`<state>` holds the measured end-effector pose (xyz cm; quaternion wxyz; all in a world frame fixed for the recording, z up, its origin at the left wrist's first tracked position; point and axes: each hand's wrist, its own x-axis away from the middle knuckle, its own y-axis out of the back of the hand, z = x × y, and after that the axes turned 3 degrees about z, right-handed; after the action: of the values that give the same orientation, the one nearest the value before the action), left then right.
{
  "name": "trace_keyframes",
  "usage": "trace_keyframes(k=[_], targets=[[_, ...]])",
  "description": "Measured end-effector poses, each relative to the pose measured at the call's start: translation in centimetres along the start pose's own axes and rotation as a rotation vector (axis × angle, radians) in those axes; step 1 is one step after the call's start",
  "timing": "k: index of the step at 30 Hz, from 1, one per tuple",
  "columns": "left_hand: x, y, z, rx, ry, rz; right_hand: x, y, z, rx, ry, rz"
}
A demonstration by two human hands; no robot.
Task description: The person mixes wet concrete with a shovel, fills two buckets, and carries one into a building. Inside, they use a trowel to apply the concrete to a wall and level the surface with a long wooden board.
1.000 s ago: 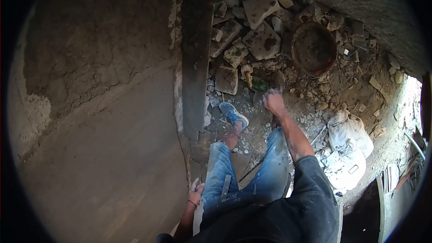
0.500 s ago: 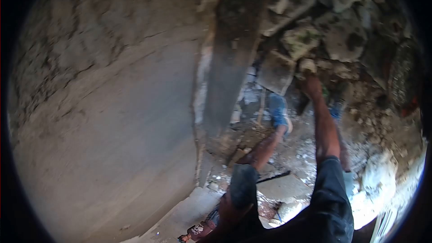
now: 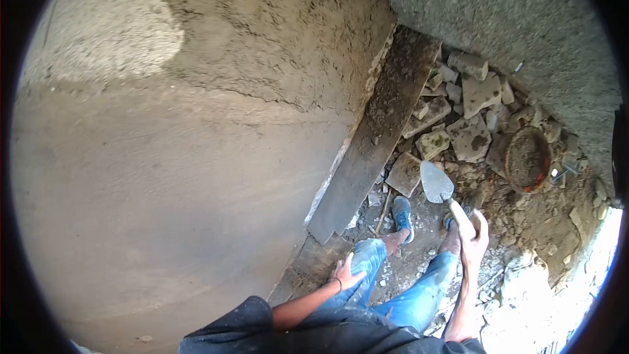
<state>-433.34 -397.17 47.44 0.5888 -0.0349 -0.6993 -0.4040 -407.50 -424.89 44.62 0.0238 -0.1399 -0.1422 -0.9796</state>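
Note:
My right hand (image 3: 473, 233) grips a trowel by its handle. The trowel's pale grey pointed blade (image 3: 435, 182) is held up in front of me over the rubble, pointing away. My left hand (image 3: 347, 273), with a dark band at the wrist, rests on my left knee with its fingers apart and no tool in it. To the left rises a plastered wall (image 3: 216, 177), smooth in its lower part and rough and darker above. A dark board (image 3: 354, 170) runs along the foot of this wall.
Broken stone slabs (image 3: 468, 137) lie heaped beyond my feet. A round pan (image 3: 526, 157) with an orange-red edge holds earth-coloured material at right. A rough grey wall (image 3: 504, 33) closes off the far side. Loose soil (image 3: 550, 223) and a bright whitish pile (image 3: 524, 282) lie to the right.
My right hand was stretched down to the rubble; now it is drawn back and raised with the trowel plainly visible. The view has shifted, showing more of both walls. My left hand stays on my leg.

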Motion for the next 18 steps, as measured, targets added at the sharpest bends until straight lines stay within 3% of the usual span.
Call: trace_keyframes(k=[2, 4, 6, 8, 10, 12, 13, 14, 16, 17, 18], targets=[[-0.8, 1.2, 0.6, 0.080, -0.111, -0.118, 3.7, 4.3, 2.0, -0.327, -0.346, 0.244], [-1.8, 2.7, 1.0, 0.054, -0.273, -0.180, 5.6, 5.0, 3.6, -0.118, -0.190, 0.373], [-1.5, 4.7, -0.8, 0.201, -0.230, -0.139, 5.2, 3.8, 1.3, 0.052, 0.169, 0.312], [-1.4, 6.1, -2.4, 0.168, -0.164, -0.152, 4.3, 3.8, 3.8, -0.499, -0.511, 0.243], [-2.8, 4.5, -0.2, 0.228, -0.229, -0.248, 2.9, 4.1, -0.6, -0.418, -0.645, 0.186], [-2.6, 3.7, 1.5, 0.354, -0.240, -0.207, 2.8, 5.7, -7.4, 0.523, 0.091, 0.076], [-2.3, 4.1, 1.9, 0.251, -0.225, -0.138, 2.3, 7.8, -6.6, 0.421, -0.122, 0.027], [-1.9, 4.0, 1.9, 0.305, -0.083, -0.050, 1.2, 9.9, -5.1, 0.308, -0.307, -0.024], [-3.3, 1.7, 7.1, 0.358, 0.001, 0.012, -0.8, 15.1, -3.3, 0.537, -0.438, -0.035], [-1.8, 1.9, 5.8, 0.407, 0.131, 0.062, -1.9, 17.5, -3.0, 0.559, -0.423, -0.058], [-1.1, 2.0, 5.2, 0.400, 0.131, 0.084, -3.0, 19.6, -5.3, 0.631, -0.327, -0.064]])
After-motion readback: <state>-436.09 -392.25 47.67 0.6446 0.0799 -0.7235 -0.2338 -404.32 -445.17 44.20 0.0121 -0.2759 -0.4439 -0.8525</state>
